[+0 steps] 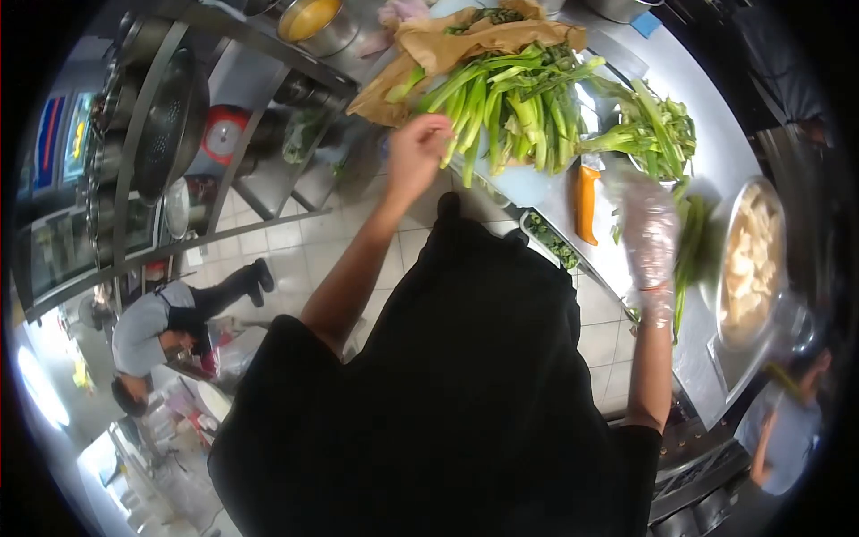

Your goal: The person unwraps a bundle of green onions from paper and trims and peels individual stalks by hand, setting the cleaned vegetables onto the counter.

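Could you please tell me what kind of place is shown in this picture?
It looks like a commercial kitchen, probably a restaurant's: leafy greens heaped on a work counter beside an orange-handled knife, a large bowl of pale pieces, and a rack with metal cookware.

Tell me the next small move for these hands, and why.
Probably close the bare left hand on the nearest green stalks: it is right at their edge, while the orange-handled knife lies unheld beside the gloved right hand, so picking seems likelier than cutting.
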Motion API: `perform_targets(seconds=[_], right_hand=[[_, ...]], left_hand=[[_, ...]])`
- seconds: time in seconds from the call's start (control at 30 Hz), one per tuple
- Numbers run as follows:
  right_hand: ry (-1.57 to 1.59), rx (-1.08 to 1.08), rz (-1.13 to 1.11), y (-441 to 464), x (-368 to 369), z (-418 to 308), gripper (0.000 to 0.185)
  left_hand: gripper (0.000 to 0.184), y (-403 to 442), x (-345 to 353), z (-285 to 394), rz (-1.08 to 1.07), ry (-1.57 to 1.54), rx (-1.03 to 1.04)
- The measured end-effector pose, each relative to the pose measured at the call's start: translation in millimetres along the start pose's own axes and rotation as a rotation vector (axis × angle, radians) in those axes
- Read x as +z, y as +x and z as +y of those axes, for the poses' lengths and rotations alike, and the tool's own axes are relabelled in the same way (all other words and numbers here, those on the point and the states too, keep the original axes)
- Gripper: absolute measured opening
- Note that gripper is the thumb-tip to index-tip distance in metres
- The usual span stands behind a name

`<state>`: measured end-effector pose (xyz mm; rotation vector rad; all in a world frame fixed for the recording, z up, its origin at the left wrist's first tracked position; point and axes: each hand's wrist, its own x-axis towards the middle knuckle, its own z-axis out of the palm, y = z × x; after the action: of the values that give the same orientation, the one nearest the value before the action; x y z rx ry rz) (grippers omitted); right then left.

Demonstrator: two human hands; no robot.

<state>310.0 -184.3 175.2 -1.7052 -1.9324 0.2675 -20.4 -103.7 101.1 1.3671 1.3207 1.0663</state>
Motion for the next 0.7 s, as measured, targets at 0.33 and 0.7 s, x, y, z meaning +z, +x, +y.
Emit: perform_targets(seconds=[0.33,0.7], right_hand=[[-0.312,-0.641,-0.096,100,150,-104,0.032],[-0.207,-0.573,-0.171,143,126,-91,0.044]], left_hand=[[0.035,-19,-50,-43,0.037,0.370,0.094],[0.030,-1,-24,-15,0.005,0.404,0.175]])
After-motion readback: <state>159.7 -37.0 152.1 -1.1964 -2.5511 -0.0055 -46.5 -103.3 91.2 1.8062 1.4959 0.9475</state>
